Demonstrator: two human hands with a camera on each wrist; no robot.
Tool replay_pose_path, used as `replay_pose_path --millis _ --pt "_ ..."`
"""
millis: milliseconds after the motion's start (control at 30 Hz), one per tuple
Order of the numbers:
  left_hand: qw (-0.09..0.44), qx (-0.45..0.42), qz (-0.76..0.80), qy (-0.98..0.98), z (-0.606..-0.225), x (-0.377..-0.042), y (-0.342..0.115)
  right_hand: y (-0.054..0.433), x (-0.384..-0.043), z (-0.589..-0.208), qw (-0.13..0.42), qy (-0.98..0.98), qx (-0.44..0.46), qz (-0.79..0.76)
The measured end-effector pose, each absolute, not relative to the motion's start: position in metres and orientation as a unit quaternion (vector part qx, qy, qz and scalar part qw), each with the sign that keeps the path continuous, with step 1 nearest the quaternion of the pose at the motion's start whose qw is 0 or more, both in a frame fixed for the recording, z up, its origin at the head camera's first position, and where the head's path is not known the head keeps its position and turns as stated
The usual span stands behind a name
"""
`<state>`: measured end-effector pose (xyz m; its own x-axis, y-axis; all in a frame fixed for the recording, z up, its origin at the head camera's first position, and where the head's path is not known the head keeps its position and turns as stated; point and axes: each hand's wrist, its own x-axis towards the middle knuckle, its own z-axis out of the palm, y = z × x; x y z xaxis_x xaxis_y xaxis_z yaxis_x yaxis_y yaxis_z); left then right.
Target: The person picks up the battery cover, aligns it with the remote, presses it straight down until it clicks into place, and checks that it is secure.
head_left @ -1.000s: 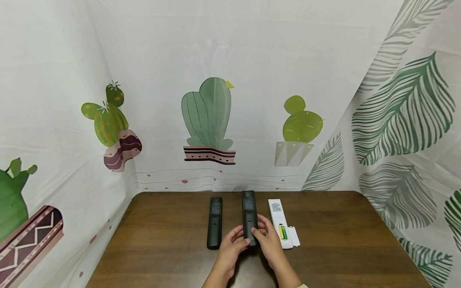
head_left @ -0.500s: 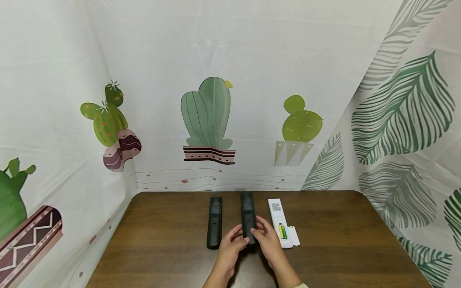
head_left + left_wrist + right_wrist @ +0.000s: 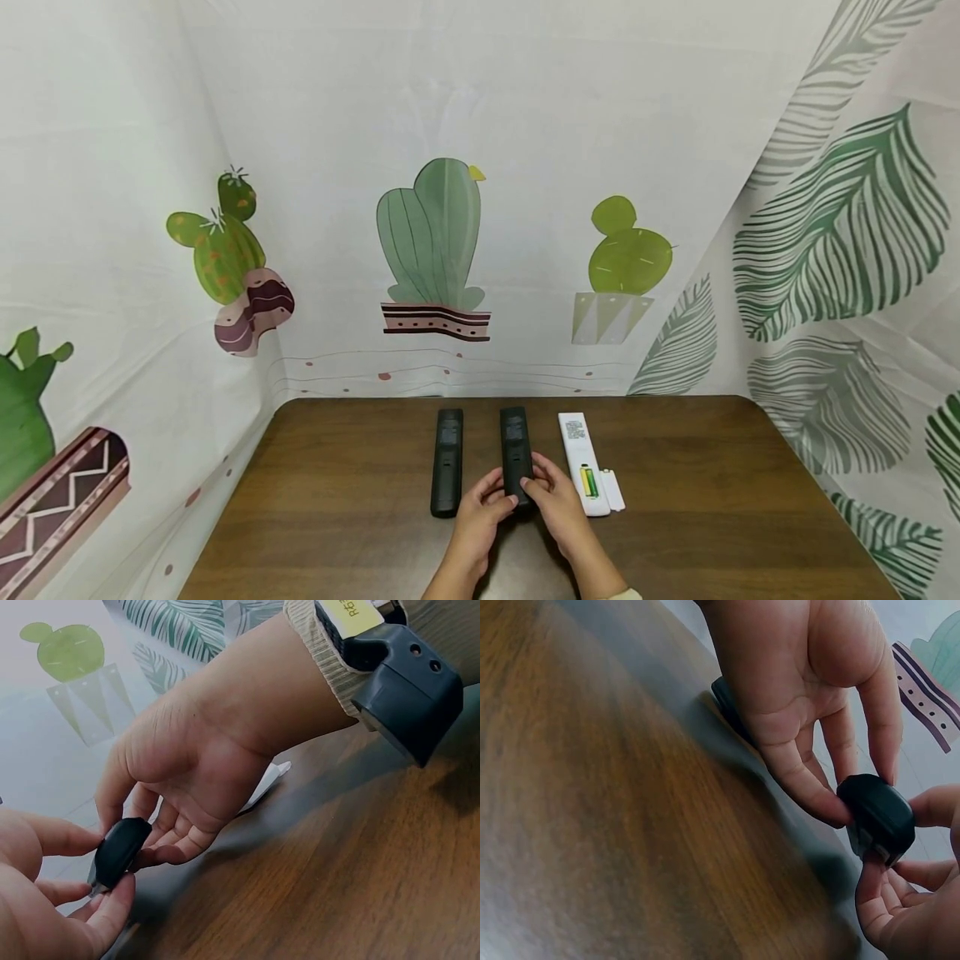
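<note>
A black remote control is held between both hands in the middle of the head view, its back with the battery cover facing up. My left hand grips its left side near the close end, thumb on the edge. On the other side my right hand holds it, with the thumb on the back over the cover. Both wrist views show the black remote's rounded near end pinched between fingers of the two hands, above the wooden table. Fingers wrapped underneath are partly hidden in the head view.
Left of the hands lies another black remote, back up. To the right is a white remote with its battery bay open and batteries showing; its white cover lies alongside. A patterned cloth hangs behind the brown table.
The held remote's far end has dropped lower in the head view and shifted slightly left. Both hands keep their grip with little movement.
</note>
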<state>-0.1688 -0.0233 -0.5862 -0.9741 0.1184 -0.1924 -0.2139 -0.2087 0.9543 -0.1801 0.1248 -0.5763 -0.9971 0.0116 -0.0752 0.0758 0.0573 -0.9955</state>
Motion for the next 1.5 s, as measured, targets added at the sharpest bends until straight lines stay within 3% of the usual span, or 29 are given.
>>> replay_pose_path --millis 500,1500 --pt "0.106 -0.045 0.765 0.633 -0.587 -0.17 -0.021 0.127 -0.18 -0.579 0.029 0.745 0.03 -0.666" --pt "0.108 -0.059 0.72 0.683 -0.577 -0.167 -0.022 0.125 -0.181 -0.584 -0.028 0.831 0.024 -0.555"
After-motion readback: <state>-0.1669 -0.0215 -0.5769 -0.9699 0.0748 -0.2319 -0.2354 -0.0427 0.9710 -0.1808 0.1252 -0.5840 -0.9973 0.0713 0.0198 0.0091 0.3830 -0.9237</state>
